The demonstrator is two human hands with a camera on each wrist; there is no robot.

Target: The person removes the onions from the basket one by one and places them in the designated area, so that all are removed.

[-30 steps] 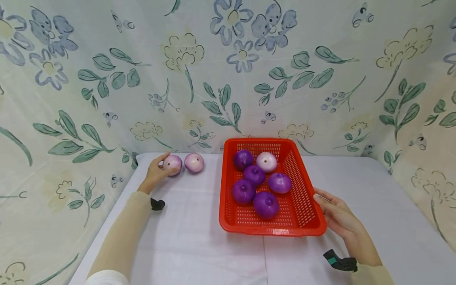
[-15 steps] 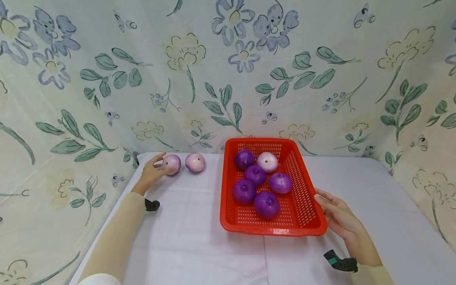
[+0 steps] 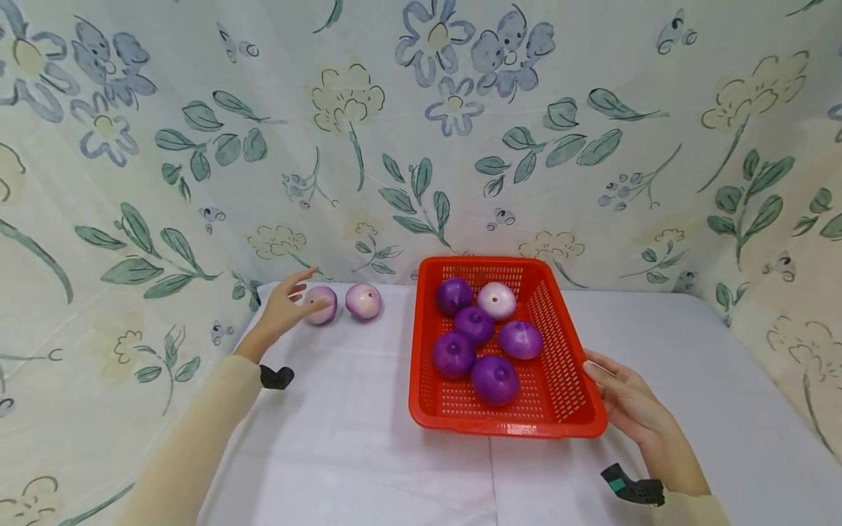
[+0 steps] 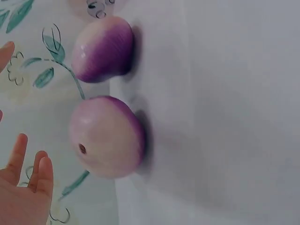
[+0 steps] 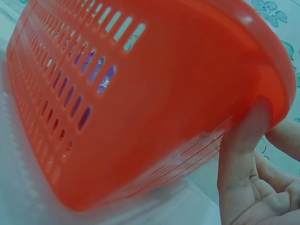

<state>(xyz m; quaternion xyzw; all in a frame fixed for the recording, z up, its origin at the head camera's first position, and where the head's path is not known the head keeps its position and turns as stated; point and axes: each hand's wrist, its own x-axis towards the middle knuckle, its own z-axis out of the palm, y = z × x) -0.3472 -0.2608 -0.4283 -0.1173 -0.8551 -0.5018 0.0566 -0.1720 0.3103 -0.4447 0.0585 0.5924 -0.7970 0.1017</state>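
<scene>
My left hand (image 3: 283,310), fingers spread, is beside the left of two pale pinkish-purple onions (image 3: 327,316). Its thumb overlaps that onion in the head view; in the left wrist view a gap separates the fingers from the nearer onion (image 4: 110,138). The other onion (image 3: 364,301) sits just to the right. My right hand (image 3: 634,405) grips the right side of a red perforated basket (image 3: 506,428). From the right wrist, the thumb presses below the rim and curled fingers lie beyond it. Inside are several purple onions (image 3: 473,325) and one whitish onion (image 3: 496,301).
A white cloth (image 3: 355,409) covers the table. Behind it and at both sides hangs a floral curtain (image 3: 421,131). The basket stands close to the back curtain, right of the two loose onions.
My left hand has let go of the left onion, drawn slightly left and spread its fingers. The onion stays on the cloth. My right hand and the basket hold still.
</scene>
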